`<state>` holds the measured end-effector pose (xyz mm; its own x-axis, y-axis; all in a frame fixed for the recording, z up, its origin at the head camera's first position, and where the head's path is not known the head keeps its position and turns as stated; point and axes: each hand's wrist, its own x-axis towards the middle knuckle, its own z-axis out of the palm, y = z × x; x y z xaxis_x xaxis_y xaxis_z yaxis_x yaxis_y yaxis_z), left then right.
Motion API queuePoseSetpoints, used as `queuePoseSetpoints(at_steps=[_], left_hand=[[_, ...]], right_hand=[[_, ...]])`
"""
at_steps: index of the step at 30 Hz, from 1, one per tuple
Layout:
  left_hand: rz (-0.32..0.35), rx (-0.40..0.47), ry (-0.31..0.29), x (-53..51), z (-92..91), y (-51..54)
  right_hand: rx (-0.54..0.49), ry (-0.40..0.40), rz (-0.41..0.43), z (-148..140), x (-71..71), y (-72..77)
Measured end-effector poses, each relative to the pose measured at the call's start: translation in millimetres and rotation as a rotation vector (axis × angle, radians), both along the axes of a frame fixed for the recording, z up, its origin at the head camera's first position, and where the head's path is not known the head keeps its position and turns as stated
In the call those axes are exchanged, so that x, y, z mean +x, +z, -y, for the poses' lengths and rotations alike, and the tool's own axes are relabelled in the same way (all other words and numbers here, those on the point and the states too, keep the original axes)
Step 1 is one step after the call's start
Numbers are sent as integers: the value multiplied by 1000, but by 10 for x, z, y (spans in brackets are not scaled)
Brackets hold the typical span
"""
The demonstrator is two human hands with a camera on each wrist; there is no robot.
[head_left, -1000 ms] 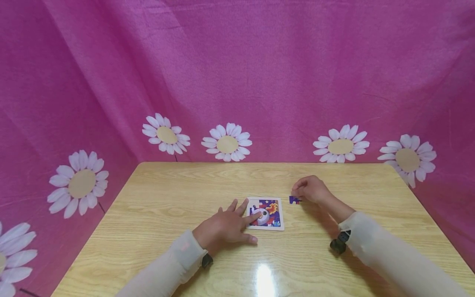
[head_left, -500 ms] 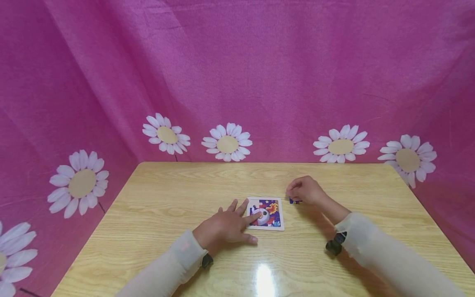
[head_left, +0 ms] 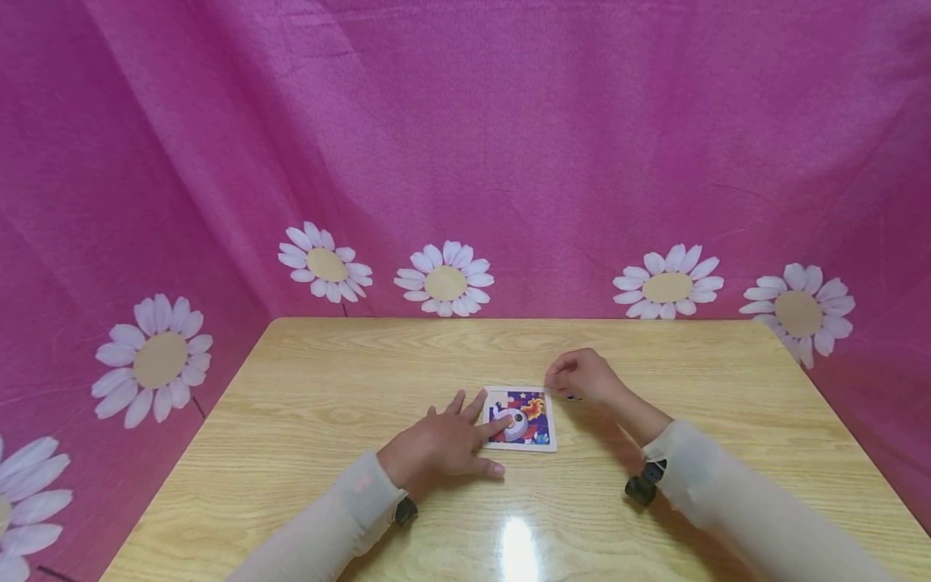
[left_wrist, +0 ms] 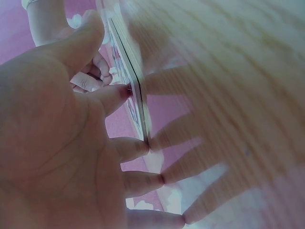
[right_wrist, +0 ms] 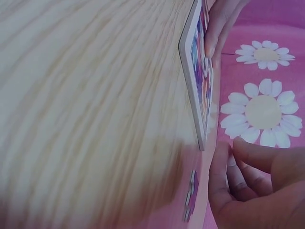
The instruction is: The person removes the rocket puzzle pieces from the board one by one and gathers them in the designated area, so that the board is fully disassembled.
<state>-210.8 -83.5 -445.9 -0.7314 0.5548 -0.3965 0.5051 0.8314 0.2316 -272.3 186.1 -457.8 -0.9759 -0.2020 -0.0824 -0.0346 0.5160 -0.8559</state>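
Note:
A square picture puzzle [head_left: 541, 436] in a pale frame lies flat on the table, showing a white shape, orange flame and dark blue background. My left hand [head_left: 444, 443] has its fingers spread, one resting on the puzzle picture and the thumb on the wood. In the left wrist view, the other fingertips touch the tabletop. My right hand [head_left: 587, 377] hovers beside the puzzle's far right corner, fingers bent, thumb close to the index finger [right_wrist: 219, 167]. Whether something thin is between them cannot be made out. Beneath it lies a loose puzzle piece [right_wrist: 191, 196], mostly hidden in the head view.
The light wooden table [head_left: 349, 364] reaches back to a pink curtain [head_left: 509, 162] printed with white daisies. A bright light reflection shows on the front of the tabletop. Dark wrist devices [head_left: 642, 490] sit below the sleeve cuffs.
My right hand has moved left from beside the loose piece towards the puzzle's far right corner, now covering most of that piece. My left hand stays in place.

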Motion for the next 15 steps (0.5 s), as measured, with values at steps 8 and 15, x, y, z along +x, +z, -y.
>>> queuePoseSetpoints(at_steps=[8, 15], left_hand=[[-6, -7, -2, 0, 1, -8], [-16, -23, -7, -2, -11, 1]], right_hand=[[-24, -6, 21, 80, -8, -27], [-11, 27, 10, 154, 11, -30]])
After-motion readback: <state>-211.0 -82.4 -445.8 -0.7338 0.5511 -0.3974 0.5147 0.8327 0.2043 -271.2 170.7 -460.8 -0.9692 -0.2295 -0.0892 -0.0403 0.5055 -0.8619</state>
